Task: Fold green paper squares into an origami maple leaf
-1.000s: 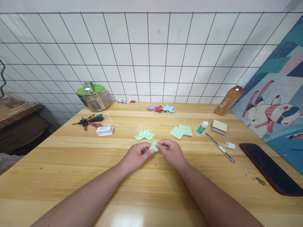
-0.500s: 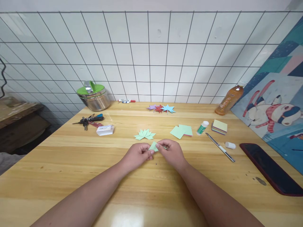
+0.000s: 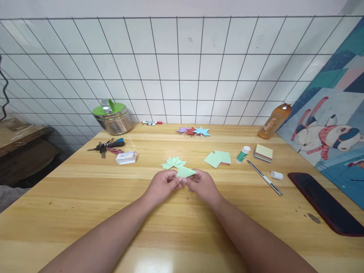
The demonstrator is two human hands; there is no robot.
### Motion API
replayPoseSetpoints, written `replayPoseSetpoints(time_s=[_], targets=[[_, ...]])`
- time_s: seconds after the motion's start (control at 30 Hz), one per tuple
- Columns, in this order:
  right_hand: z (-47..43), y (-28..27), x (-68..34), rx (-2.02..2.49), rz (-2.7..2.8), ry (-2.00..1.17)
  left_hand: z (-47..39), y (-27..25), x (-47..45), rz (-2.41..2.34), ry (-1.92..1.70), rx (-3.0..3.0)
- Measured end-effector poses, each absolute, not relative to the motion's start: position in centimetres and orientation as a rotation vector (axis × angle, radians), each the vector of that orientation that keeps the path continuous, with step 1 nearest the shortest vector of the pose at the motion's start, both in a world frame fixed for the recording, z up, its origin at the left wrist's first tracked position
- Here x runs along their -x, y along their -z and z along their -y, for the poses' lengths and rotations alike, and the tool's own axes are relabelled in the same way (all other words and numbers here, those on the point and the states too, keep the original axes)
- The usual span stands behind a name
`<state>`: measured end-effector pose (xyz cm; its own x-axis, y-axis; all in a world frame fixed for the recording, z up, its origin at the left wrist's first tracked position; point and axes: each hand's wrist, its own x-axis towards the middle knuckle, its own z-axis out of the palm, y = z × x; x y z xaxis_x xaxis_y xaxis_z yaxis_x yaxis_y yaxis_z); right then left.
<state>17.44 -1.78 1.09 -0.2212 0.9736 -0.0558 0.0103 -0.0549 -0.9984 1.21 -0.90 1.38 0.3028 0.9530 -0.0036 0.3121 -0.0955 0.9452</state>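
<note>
A folded light green paper (image 3: 185, 172), triangular in outline, is held just above the table between both hands. My left hand (image 3: 163, 184) pinches its left side. My right hand (image 3: 203, 185) grips the right side, and the two thumbs meet near its lower edge. Right behind the paper lies a green folded-paper leaf shape (image 3: 172, 162) made of several pointed pieces, partly covered by the held paper. To the right of it, loose green paper squares (image 3: 217, 158) rest on the table, with a pink edge showing beneath.
Finished paper leaves (image 3: 201, 131) lie near the tiled wall. At right are a glue stick (image 3: 243, 154), its cap (image 3: 276, 175), a utility knife (image 3: 265, 177), a paper stack (image 3: 263, 152), a phone (image 3: 327, 203) and a bottle (image 3: 275, 120). Leftward are keys (image 3: 109, 145), a small box (image 3: 126, 157) and a pot (image 3: 113, 120).
The green paper has been turned and raised slightly, so a wider triangular face now shows. My right fingers have shifted from its top to its lower right edge.
</note>
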Motion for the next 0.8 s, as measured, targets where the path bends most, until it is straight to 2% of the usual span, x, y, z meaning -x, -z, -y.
replayPoseSetpoints(time_s=[0.53,0.8], targets=[[1.0,-1.4,-19.1,1.199,1.111,-1.525,0.3,-1.8,-0.3,-1.222,-0.768,-1.824],[0.1,-2.0,-21.6,1.241,0.978,-1.423,-0.6,-1.6,0.6,-1.269,-0.868,-1.563]])
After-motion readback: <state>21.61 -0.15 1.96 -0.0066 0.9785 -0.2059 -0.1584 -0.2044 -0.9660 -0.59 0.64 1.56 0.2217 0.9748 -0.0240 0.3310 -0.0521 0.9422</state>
